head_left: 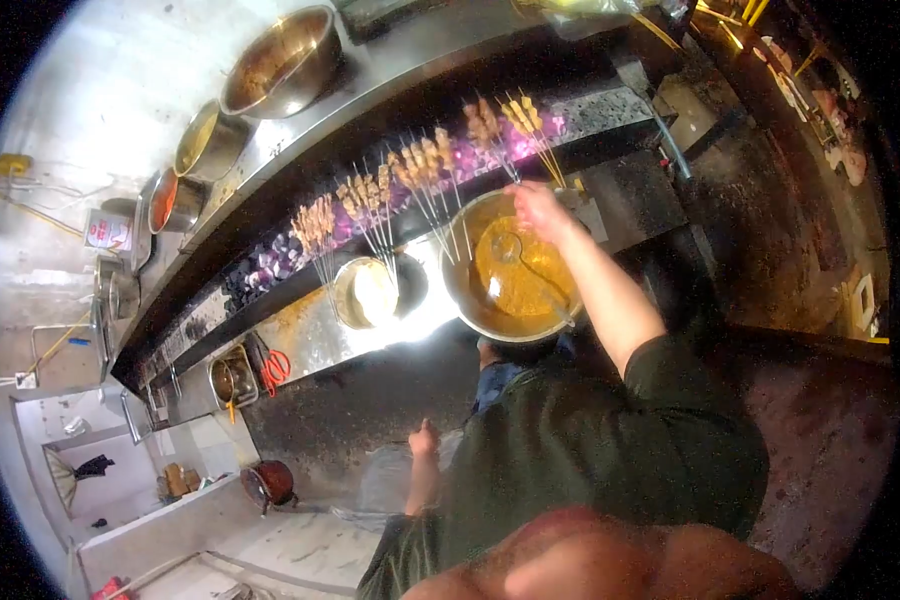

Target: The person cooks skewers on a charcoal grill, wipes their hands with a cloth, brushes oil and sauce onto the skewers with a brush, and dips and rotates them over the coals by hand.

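Note:
My right hand (542, 212) is closed on the lower ends of the meat skewers (483, 122), whose meat lies over the glowing coals. A large metal bowl (450, 285) of orange-brown sauce, with a ladle (542, 287) in it, sits just below this hand. Beside those skewers lie others with yellow pieces (523, 114). Several more bunches of meat skewers (425, 160) rest across the grill (610, 110) to the left. Low by my body, my left hand (423, 440) is curled, one finger or thumb pointing up, and nothing shows in it.
A smaller pot (346, 296) stands on the bright metal ledge, left of the bowl. Further left are red-handled scissors (275, 371) and a square metal container (217, 378). Behind the grill stand a wide metal basin (322, 40) and other pots (225, 140).

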### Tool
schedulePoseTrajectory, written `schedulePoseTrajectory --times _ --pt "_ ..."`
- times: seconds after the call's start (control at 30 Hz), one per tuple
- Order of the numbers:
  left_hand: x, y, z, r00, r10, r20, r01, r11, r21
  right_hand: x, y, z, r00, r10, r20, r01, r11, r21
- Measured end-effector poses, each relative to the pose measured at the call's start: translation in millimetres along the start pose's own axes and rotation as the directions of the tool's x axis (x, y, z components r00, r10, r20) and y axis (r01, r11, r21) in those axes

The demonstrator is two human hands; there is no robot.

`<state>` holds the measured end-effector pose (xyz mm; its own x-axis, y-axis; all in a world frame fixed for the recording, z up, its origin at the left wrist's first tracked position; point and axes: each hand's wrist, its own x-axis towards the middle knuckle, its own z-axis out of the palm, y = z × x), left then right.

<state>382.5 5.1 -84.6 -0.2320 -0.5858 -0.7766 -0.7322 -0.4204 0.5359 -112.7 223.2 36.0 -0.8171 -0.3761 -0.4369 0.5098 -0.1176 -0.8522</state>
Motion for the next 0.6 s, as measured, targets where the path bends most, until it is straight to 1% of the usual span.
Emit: schedulePoseTrajectory --times 0.03,0.07,0.1,0.13,0.17,0.2,0.27,0.3,0.37,0.4,0.47,0.5,0.53,0.57,0.6 --pt "-1.3 0.0 2.2 1.000 -0.025 -0.011 0.024 0.999 -0.044 0.1 -0.5 3.0 0.990 -0.070 -0.124 0.043 0.977 -0.210" --pt "-2.8 -0.2 3.8 0.999 -0.051 -0.021 0.049 0.995 -0.087 -1.6 -0.2 4.5 0.964 -0.196 -0.179 0.102 0.896 -0.433" --pt "-3.7 0.8 4.9 0.997 -0.075 -0.029 0.070 0.989 -0.130 -3.8 0.0 6.3 0.923 -0.330 -0.200 0.135 0.761 -0.634" --pt "-5.9 4.3 6.5 0.996 -0.084 -0.013 0.081 0.987 -0.142 -7.1 -2.4 9.2 0.867 -0.462 -0.185 0.139 0.582 -0.801" --pt "-9.2 7.1 6.0 0.996 -0.094 0.003 0.093 0.984 -0.153 -16.9 -6.4 12.5 0.887 -0.422 -0.189 0.090 0.558 -0.825" --pt "-11.5 10.8 6.3 0.995 -0.102 0.018 0.104 0.981 -0.164 -18.2 -5.4 13.0 0.889 -0.417 -0.190 0.059 0.516 -0.855" --pt "0.0 -0.6 1.9 0.998 -0.060 0.028 0.064 0.985 -0.162 -17.2 -0.2 13.8 0.894 -0.405 -0.192 -0.001 0.427 -0.904" --pt "7.1 -7.2 -1.9 0.999 -0.039 0.032 0.044 0.986 -0.160 -15.6 3.1 14.5 0.888 -0.430 -0.163 0.016 0.382 -0.924" --pt "4.8 -1.2 -3.5 0.999 -0.028 -0.018 0.028 1.000 -0.009 -15.9 4.9 17.9 0.874 -0.474 -0.102 0.045 0.289 -0.956" --pt "2.9 0.5 -3.2 0.999 -0.022 -0.040 0.025 0.997 0.067 -16.4 4.8 17.2 0.891 -0.436 -0.131 0.031 0.346 -0.938" --pt "3.4 -4.1 -2.4 0.998 -0.015 -0.054 0.016 1.000 0.013 -32.4 -14.8 26.0 0.918 -0.353 -0.179 -0.001 0.452 -0.892" --pt "4.5 -6.0 -2.3 0.998 -0.010 -0.061 0.009 1.000 -0.015 -32.5 -13.2 26.1 0.904 -0.392 -0.172 0.036 0.470 -0.882" --pt "2.0 -6.3 -3.5 0.992 0.115 -0.047 -0.107 0.983 0.148 -31.5 -10.3 25.3 0.887 -0.431 -0.167 0.073 0.486 -0.871" --pt "-1.8 -7.5 -6.0 0.972 0.234 -0.012 -0.219 0.926 0.306 -29.9 -6.8 23.9 0.868 -0.469 -0.163 0.109 0.500 -0.859" --pt "-2.5 -6.6 -5.5 0.972 0.233 -0.010 -0.218 0.924 0.314 -26.3 -2.4 21.8 0.857 -0.490 -0.161 0.132 0.510 -0.850"
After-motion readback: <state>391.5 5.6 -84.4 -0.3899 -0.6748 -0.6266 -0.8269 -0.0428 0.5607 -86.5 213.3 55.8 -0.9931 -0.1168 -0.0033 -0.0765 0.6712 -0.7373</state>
